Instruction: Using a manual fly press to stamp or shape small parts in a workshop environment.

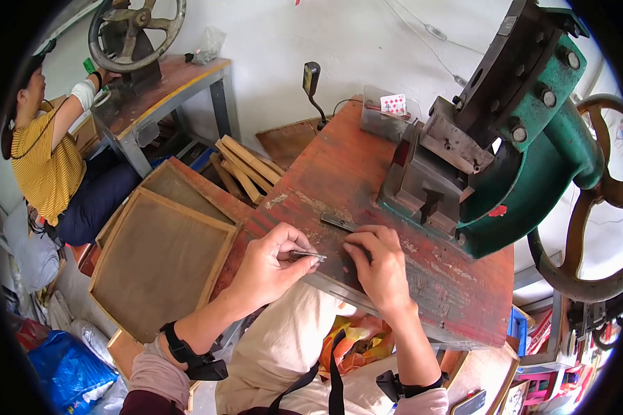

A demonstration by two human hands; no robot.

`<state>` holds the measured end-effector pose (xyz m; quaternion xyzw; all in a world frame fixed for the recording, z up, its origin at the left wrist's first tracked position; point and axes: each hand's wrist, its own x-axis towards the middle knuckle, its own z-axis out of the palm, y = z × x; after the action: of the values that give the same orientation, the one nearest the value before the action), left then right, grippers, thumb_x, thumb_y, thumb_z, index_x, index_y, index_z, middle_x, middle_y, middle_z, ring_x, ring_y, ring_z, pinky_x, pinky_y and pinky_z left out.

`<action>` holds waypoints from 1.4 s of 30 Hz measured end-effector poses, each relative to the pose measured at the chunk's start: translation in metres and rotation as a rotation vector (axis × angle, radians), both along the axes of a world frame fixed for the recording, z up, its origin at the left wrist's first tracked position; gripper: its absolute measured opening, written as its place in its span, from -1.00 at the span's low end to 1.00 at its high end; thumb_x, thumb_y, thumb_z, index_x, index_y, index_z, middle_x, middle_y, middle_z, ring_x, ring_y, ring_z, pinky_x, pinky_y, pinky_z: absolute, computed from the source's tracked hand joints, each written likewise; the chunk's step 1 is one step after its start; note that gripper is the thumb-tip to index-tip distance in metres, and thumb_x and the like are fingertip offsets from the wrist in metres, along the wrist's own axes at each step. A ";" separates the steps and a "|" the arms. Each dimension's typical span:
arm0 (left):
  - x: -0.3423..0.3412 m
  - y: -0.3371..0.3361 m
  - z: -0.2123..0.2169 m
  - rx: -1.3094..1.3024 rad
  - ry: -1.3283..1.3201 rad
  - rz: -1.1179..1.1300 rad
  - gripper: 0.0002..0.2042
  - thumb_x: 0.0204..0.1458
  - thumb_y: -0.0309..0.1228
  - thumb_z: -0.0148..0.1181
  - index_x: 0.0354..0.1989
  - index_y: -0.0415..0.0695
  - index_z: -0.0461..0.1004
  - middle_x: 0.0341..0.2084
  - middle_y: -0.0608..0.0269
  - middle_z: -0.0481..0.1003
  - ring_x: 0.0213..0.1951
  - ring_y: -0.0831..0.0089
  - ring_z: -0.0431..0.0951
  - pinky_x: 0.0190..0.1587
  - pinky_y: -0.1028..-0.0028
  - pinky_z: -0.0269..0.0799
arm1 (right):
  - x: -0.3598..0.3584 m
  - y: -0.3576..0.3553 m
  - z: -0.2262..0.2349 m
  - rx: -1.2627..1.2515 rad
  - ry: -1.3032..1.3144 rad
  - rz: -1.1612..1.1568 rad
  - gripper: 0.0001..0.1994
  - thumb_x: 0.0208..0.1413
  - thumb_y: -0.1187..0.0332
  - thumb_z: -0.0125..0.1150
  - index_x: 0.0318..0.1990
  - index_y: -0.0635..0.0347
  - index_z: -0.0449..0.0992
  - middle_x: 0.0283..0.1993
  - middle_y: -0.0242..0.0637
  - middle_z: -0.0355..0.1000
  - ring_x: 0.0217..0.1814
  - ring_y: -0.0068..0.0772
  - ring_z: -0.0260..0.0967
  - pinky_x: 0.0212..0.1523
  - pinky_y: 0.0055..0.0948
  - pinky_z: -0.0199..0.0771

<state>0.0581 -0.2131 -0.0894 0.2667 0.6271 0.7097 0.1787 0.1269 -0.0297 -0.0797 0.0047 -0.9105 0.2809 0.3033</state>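
My left hand (273,261) is closed in a pinch on a small thin metal piece (307,255), held over the near edge of the red-brown workbench (353,162). Just right of it my right hand (381,266) rests low over the bench with curled fingers, their tips partly hidden; whether they grip anything does not show. A short dark metal bar (336,222) lies on the bench, its right end reaching toward those fingers. Behind and to the right stands a green hand press (561,145) with a dark steel ram and die block (432,190).
A clear plastic box (381,121) with a playing card sits at the bench's far end. Wood-framed trays (163,259) lean at left, near wooden strips (246,162). A co-worker (48,152) in a yellow striped top sits by another handwheel press (135,34). A large handwheel (581,263) is at right.
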 end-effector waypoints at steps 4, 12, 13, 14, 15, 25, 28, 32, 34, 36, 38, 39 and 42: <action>0.002 -0.005 -0.002 -0.079 0.099 -0.020 -0.82 0.02 -0.70 0.11 -0.30 -0.23 0.24 -0.34 0.12 0.54 -0.29 0.49 0.56 -0.19 0.52 0.52 | 0.014 0.015 0.012 -0.124 0.052 -0.078 -0.89 -0.07 0.56 0.23 -0.33 0.24 0.54 -0.33 -0.20 0.45 -0.23 -0.18 0.37 -0.22 -0.34 0.40; 0.013 -0.004 -0.022 -0.068 0.042 -0.009 -0.81 0.01 -0.72 0.11 -0.32 -0.23 0.25 -0.38 0.12 0.54 -0.29 0.51 0.56 -0.20 0.54 0.51 | 0.032 0.031 0.015 -0.200 -0.194 -0.137 -0.88 -0.04 0.42 0.25 -0.33 0.24 0.55 -0.35 -0.11 0.45 -0.27 -0.12 0.39 -0.23 -0.28 0.40; 0.015 -0.003 -0.024 -0.070 0.040 -0.007 -0.81 0.01 -0.72 0.11 -0.32 -0.23 0.25 -0.38 0.12 0.54 -0.29 0.51 0.56 -0.20 0.54 0.51 | 0.030 0.024 0.010 -0.105 -0.189 -0.116 -0.88 -0.05 0.42 0.26 -0.34 0.24 0.55 -0.34 -0.10 0.43 -0.23 -0.08 0.37 -0.18 -0.26 0.38; 0.018 -0.002 -0.025 -0.072 0.050 -0.016 -0.81 0.01 -0.72 0.12 -0.31 -0.23 0.25 -0.38 0.12 0.54 -0.29 0.52 0.56 -0.21 0.54 0.51 | 0.028 0.016 0.006 -0.010 -0.184 -0.095 -0.88 -0.06 0.43 0.26 -0.35 0.24 0.55 -0.32 -0.09 0.41 -0.19 -0.05 0.34 -0.13 -0.23 0.35; 0.020 -0.002 -0.025 -0.075 0.061 -0.024 -0.81 0.00 -0.72 0.12 -0.31 -0.24 0.25 -0.38 0.13 0.54 -0.29 0.52 0.56 -0.21 0.54 0.51 | 0.027 0.007 0.009 -0.047 -0.213 -0.096 -0.88 -0.08 0.43 0.27 -0.36 0.23 0.54 -0.30 -0.09 0.37 -0.14 -0.02 0.28 -0.07 -0.22 0.31; 0.027 -0.002 -0.023 -0.035 0.093 0.002 -0.82 0.01 -0.66 0.17 -0.30 -0.26 0.27 -0.42 0.19 0.53 -0.30 0.60 0.54 -0.25 0.59 0.47 | 0.019 -0.003 -0.003 0.077 -0.181 -0.051 -0.86 -0.03 0.49 0.22 -0.31 0.31 0.43 -0.33 -0.06 0.37 -0.21 -0.01 0.30 -0.14 -0.22 0.33; 0.032 -0.004 -0.017 -0.046 0.130 0.016 -0.82 0.01 -0.65 0.18 -0.30 -0.27 0.27 -0.43 0.20 0.53 -0.31 0.60 0.53 -0.27 0.59 0.48 | 0.032 -0.019 0.006 -0.410 -0.276 -0.028 -0.87 0.01 0.51 0.19 -0.29 0.33 0.41 -0.35 -0.05 0.41 -0.28 -0.04 0.36 -0.23 -0.26 0.37; 0.033 -0.005 -0.016 -0.101 0.225 0.011 -0.82 0.01 -0.64 0.18 -0.30 -0.28 0.28 -0.44 0.21 0.52 -0.33 0.63 0.53 -0.29 0.60 0.48 | 0.039 -0.031 -0.003 -0.447 -0.143 0.031 -0.88 0.04 0.54 0.17 -0.24 0.31 0.49 -0.37 -0.10 0.45 -0.31 -0.14 0.42 -0.27 -0.37 0.40; 0.034 -0.005 -0.017 -0.116 0.259 0.024 -0.83 0.01 -0.64 0.18 -0.30 -0.29 0.29 -0.44 0.22 0.52 -0.34 0.64 0.53 -0.30 0.60 0.49 | 0.040 -0.033 -0.006 -0.346 -0.154 0.065 -0.89 0.10 0.53 0.13 -0.23 0.37 0.48 -0.30 -0.25 0.47 -0.27 -0.60 0.37 -0.22 -0.62 0.35; 0.036 -0.006 -0.013 -0.120 0.267 0.018 -0.83 0.01 -0.63 0.18 -0.30 -0.29 0.30 -0.44 0.22 0.52 -0.36 0.65 0.53 -0.32 0.61 0.49 | 0.041 -0.038 -0.015 -0.681 -0.160 0.060 -0.91 0.10 0.55 0.16 -0.24 0.36 0.50 -0.24 -0.25 0.46 -0.25 -0.62 0.35 -0.24 -0.65 0.34; 0.038 -0.004 -0.015 -0.092 0.262 0.020 -0.83 0.01 -0.63 0.18 -0.30 -0.29 0.30 -0.44 0.22 0.52 -0.36 0.65 0.53 -0.32 0.60 0.49 | 0.041 -0.039 -0.016 -0.742 -0.157 0.100 -0.91 0.09 0.55 0.17 -0.25 0.35 0.51 -0.23 -0.28 0.46 -0.26 -0.63 0.35 -0.25 -0.66 0.35; 0.038 -0.004 -0.015 -0.067 0.254 0.021 -0.84 0.01 -0.63 0.18 -0.30 -0.29 0.31 -0.43 0.22 0.52 -0.36 0.64 0.53 -0.33 0.60 0.49 | 0.041 -0.040 -0.016 -0.805 -0.155 0.139 -0.92 0.08 0.56 0.18 -0.26 0.34 0.52 -0.22 -0.30 0.46 -0.27 -0.65 0.34 -0.27 -0.66 0.35; 0.040 -0.003 -0.015 -0.028 0.277 0.026 -0.84 0.01 -0.64 0.18 -0.30 -0.28 0.32 -0.44 0.23 0.51 -0.36 0.63 0.54 -0.33 0.60 0.49 | 0.040 -0.042 -0.014 -0.776 -0.153 0.167 -0.93 0.07 0.56 0.20 -0.29 0.35 0.53 -0.20 -0.30 0.46 -0.28 -0.66 0.34 -0.29 -0.67 0.35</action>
<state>0.0977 -0.2162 -0.1042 0.3513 0.6592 0.6594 0.0848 0.1666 -0.0717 -0.0937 -0.0573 -0.7534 0.6269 0.1902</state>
